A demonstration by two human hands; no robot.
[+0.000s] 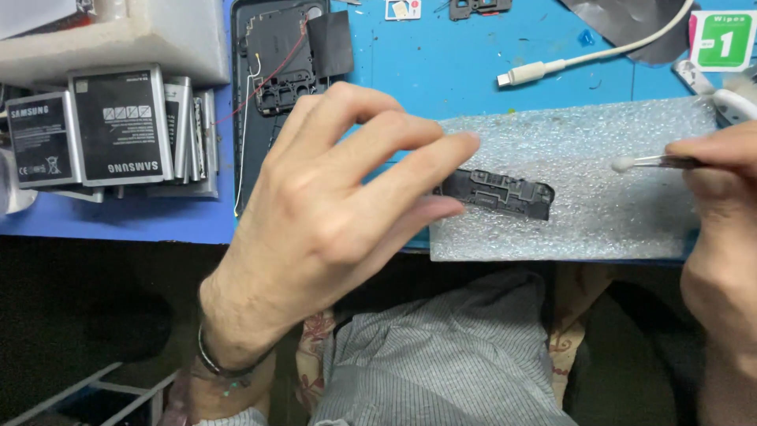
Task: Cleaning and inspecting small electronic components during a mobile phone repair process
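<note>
My left hand holds a flat black plastic phone part by its left end, over a sheet of bubble wrap. My right hand grips tweezers whose tips carry a small white cotton tip, a little above and to the right of the black part. The cotton tip and the part are apart.
An opened black phone body with thin red and white wires lies on the blue mat. Several grey phone batteries are stacked at the left. A white charging cable and a green wipes packet lie at the back right.
</note>
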